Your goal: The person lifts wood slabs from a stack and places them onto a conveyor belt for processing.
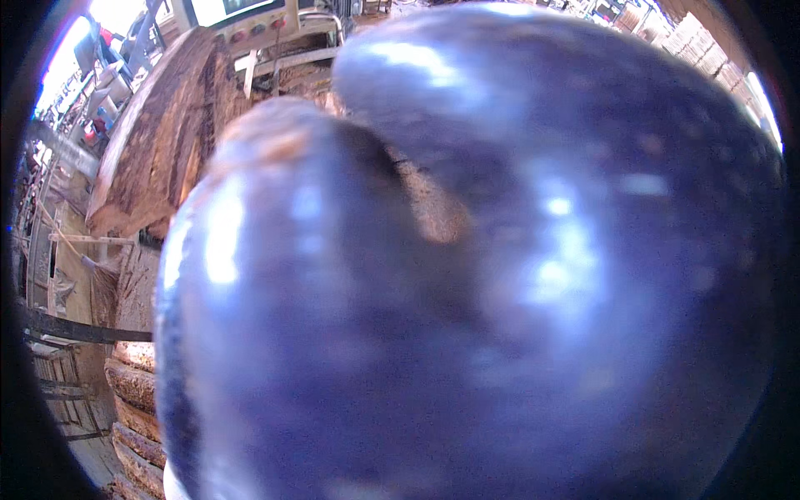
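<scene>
A shiny blue-purple glove [575, 350], very close and blurred, fills most of the head view. It appears to be my right hand, with the thumb [279, 192] on the left and the fingers [467, 75] curving over from the right. Thumb and fingers are apart, and a brown surface [437, 208] shows through the gap. Nothing is visible between them. Whatever lies behind the glove is hidden. My left hand is not in view.
A large rough piece of timber [158, 137] lies at the upper left, near a machine panel with red knobs [254, 35]. A dark bar [87, 329] crosses above stacked brown pieces [137, 396]. A broom [102, 283] is at far left; pale stacks [696, 42] stand upper right.
</scene>
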A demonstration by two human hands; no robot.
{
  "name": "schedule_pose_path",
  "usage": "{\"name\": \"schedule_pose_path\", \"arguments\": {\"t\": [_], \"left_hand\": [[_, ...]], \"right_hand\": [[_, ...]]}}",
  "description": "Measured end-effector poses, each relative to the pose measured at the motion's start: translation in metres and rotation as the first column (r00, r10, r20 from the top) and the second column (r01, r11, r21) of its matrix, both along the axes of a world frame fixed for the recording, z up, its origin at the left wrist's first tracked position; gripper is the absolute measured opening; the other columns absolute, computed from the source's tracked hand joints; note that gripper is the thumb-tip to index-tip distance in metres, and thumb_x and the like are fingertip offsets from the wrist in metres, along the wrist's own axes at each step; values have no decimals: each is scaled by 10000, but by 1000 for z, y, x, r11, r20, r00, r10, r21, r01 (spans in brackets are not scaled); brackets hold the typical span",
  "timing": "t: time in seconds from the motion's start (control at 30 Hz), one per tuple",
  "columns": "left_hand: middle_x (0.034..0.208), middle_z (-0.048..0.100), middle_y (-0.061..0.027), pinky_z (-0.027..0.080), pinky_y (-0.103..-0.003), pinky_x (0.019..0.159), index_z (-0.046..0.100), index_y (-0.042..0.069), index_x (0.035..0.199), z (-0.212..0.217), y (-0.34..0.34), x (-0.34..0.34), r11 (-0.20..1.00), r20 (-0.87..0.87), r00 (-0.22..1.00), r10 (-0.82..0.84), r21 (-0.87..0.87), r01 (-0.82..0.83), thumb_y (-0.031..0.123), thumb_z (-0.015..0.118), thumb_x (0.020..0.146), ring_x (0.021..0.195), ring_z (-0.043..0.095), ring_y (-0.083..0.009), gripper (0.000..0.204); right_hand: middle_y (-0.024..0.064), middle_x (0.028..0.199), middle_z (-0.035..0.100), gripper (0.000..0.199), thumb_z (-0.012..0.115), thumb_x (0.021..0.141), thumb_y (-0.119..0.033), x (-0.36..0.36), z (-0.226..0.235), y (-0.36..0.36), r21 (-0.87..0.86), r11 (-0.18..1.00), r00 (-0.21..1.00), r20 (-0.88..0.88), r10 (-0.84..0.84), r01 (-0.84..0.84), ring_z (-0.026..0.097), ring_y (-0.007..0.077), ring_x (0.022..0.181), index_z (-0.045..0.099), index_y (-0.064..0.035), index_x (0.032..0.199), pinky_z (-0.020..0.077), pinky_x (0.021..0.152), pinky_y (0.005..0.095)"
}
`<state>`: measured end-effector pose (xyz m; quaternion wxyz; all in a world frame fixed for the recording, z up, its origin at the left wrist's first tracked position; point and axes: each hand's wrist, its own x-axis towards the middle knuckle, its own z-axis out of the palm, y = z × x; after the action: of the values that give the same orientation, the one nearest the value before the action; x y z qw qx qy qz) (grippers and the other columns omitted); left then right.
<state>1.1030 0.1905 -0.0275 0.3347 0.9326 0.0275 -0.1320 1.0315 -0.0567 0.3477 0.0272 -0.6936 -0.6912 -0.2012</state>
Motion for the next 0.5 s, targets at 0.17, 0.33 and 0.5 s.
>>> {"name": "schedule_pose_path", "arguments": {"t": [0.17,0.33,0.5], "left_hand": [[1199,598,-74,452,-453,939,581,78,1214,-38,-7,14,826,-137,916,378,-396,-400,305,657,889,1088,589,-232,404],[1266,565,-46,429,-519,956,561,115,1264,-69,0,58,319,-361,750,554,-740,-592,327,664,887,1138,560,-233,444],[1316,547,-4,394,-573,989,548,150,1310,-53,11,49,52,-479,552,683,-721,-691,360,680,876,1194,524,-222,499]], "right_hand": [[101,758,634,203,643,801,-249,34,-14,-34,32,992,990,-67,125,-123,646,290,684,635,-72,901,528,619,380],[98,732,634,195,645,811,-255,117,-24,-66,78,994,978,-184,94,-81,649,280,651,642,-70,875,534,598,367],[168,873,700,373,727,800,-323,253,-130,-74,-130,939,757,-561,-335,319,696,294,778,680,-79,1080,557,668,362]]}}
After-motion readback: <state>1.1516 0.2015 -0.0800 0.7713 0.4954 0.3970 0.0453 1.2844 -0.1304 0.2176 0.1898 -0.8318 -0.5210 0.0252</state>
